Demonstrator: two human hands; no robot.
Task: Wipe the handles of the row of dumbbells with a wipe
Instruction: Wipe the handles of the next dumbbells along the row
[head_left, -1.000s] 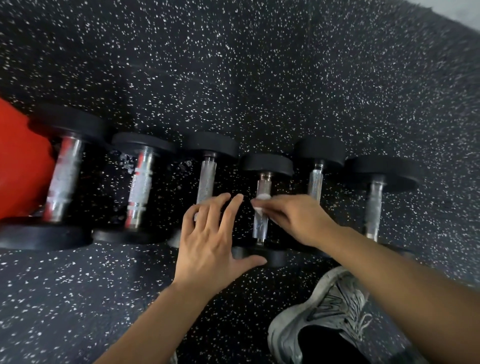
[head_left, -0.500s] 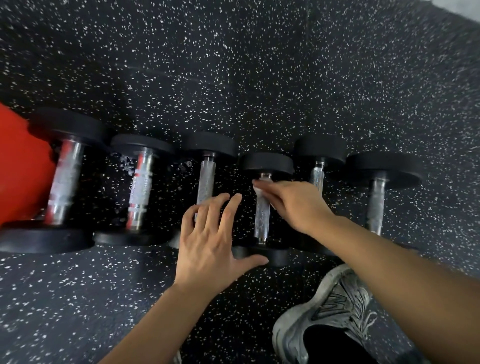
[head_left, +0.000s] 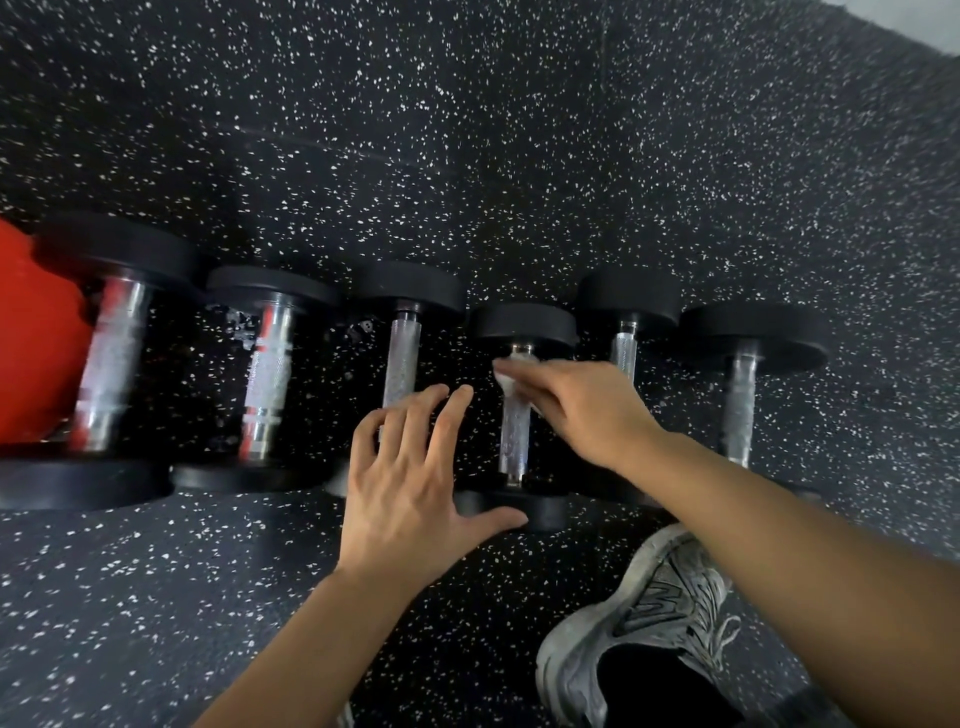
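Right now my right hand (head_left: 576, 410) pinches a small white wipe (head_left: 506, 375) against the far end of the fourth dumbbell handle (head_left: 514, 431), counting from the left, just below its far black head. My left hand (head_left: 410, 483) is unclenched, fingers spread and grasping nothing, with the thumb resting at the near head of that same dumbbell, seemingly to steady it. That handle's long axis runs near-to-far, straight away from me, so I judge the coming stroke must travel along it toward me, and the right hand is plainly the nearer one for it. I count six dumbbells (head_left: 524, 415) lying side by side in a row across the speckled rubber floor (head_left: 519, 130), all handles parallel, the two at the left thicker and blurred. One wipe shows, mostly hidden under my fingers. A grey sneaker (head_left: 649, 623) sits near me at the right, and a red object (head_left: 31, 338) lies at the left edge; I cannot tell what it is.
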